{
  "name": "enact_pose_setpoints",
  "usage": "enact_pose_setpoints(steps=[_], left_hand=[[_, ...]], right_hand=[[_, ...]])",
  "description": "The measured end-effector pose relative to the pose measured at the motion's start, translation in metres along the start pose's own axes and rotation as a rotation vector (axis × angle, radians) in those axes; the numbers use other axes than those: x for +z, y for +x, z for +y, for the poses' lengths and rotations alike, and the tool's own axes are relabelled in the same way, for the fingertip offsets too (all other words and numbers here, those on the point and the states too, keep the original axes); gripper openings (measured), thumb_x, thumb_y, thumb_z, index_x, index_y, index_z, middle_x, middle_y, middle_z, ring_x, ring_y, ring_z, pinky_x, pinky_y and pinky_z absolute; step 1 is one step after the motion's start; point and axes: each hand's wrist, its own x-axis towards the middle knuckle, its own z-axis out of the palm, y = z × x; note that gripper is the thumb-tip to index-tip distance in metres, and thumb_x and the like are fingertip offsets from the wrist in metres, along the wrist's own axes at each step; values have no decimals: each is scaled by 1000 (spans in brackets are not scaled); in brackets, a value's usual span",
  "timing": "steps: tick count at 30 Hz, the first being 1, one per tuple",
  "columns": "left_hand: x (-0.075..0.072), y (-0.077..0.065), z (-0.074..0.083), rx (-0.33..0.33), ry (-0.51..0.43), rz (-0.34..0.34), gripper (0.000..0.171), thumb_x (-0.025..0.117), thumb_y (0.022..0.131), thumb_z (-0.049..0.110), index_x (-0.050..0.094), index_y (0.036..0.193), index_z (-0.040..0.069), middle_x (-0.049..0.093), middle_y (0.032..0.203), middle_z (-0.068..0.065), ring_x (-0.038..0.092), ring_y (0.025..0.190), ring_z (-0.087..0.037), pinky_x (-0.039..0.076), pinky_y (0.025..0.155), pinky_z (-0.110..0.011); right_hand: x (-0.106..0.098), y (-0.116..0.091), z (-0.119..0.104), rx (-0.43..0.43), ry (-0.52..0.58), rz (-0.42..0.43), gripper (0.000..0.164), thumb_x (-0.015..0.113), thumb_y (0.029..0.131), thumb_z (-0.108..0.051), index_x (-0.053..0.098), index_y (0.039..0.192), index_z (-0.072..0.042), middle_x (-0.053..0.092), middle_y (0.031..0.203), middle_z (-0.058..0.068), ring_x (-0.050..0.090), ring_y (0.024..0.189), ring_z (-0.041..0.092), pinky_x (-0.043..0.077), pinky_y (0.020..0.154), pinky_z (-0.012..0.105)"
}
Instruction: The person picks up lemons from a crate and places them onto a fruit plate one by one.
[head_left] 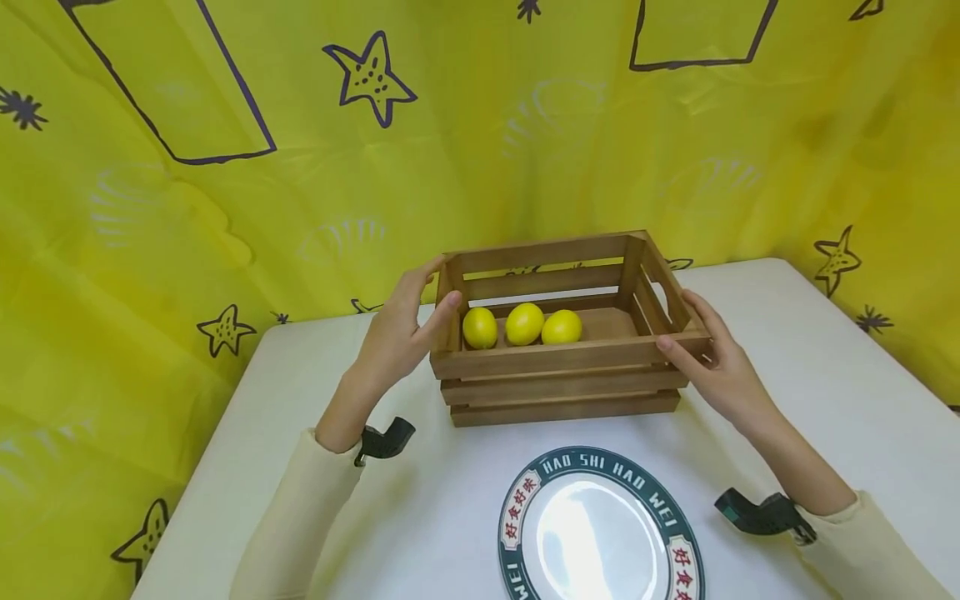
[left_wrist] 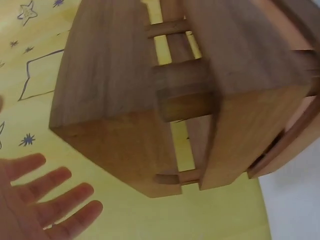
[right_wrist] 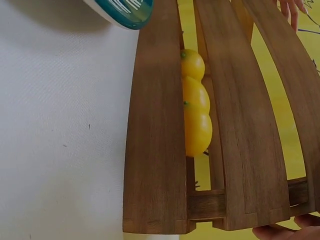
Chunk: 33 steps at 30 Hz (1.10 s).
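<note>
A slatted wooden crate (head_left: 562, 385) is at the back of the white table. Three yellow lemons (head_left: 524, 323) lie inside, towards its left end. My right hand (head_left: 723, 367) grips the crate's right end, thumb over the front rim and fingers on the end board. Beside the left end is my left hand (head_left: 397, 333), its thumb near the top edge. In the left wrist view, the left hand's straight fingers (left_wrist: 60, 197) stand apart from the crate's boards (left_wrist: 115, 145). Between slats in the right wrist view, the lemons (right_wrist: 196, 125) show; fingertips (right_wrist: 275, 232) touch the crate's lower edge there.
A round white plate with a dark green lettered rim (head_left: 678, 500) lies on the table in front of the crate. Behind the table (head_left: 315, 358) hangs a yellow cloth (head_left: 450, 183) with drawn stars. A dark wrist camera (head_left: 386, 439) is strapped on each wrist.
</note>
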Motion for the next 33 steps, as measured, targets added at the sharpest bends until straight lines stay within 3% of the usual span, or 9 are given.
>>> enact_pose_setpoints(steps=[6, 13, 20, 26, 33], left_hand=[[-6, 12, 3, 33, 26, -127, 70, 57, 95, 48, 30, 153, 19, 34, 155, -5, 34, 141, -27, 36, 109, -54], [-12, 27, 6, 84, -27, -285, 74, 61, 91, 49, 32, 152, 18, 34, 155, -2, 34, 140, -25, 34, 109, -55], [-15, 45, 3, 154, -205, -319, 61, 64, 93, 31, 42, 146, 10, 45, 148, -6, 45, 131, -27, 37, 106, -55], [-12, 56, 5, 155, -184, -338, 61, 66, 92, 29, 44, 144, 8, 46, 146, -9, 43, 135, -29, 35, 109, -54], [-12, 68, 14, 155, -140, -351, 60, 68, 91, 30, 46, 142, 6, 47, 145, -12, 43, 134, -30, 39, 107, -50]], right_hand=[[-1, 0, 1, -11, -10, -1, 75, 56, 99, -27, 11, 158, -20, 14, 160, 23, 38, 124, 57, 35, 91, 76], [-2, 0, -1, 29, 58, -21, 77, 57, 99, -27, 8, 158, -23, 7, 162, 19, 27, 132, 58, 27, 94, 79], [2, 0, -2, 63, 161, -32, 76, 56, 99, -26, 7, 157, -31, 0, 162, 17, 15, 139, 55, 17, 101, 79], [3, -1, -1, 71, 199, -31, 76, 56, 99, -26, 8, 157, -33, -3, 163, 13, 4, 144, 50, 10, 102, 80], [2, 1, 0, 69, 197, -23, 76, 56, 99, -24, 7, 157, -31, -2, 163, 13, 8, 142, 52, 11, 100, 81]])
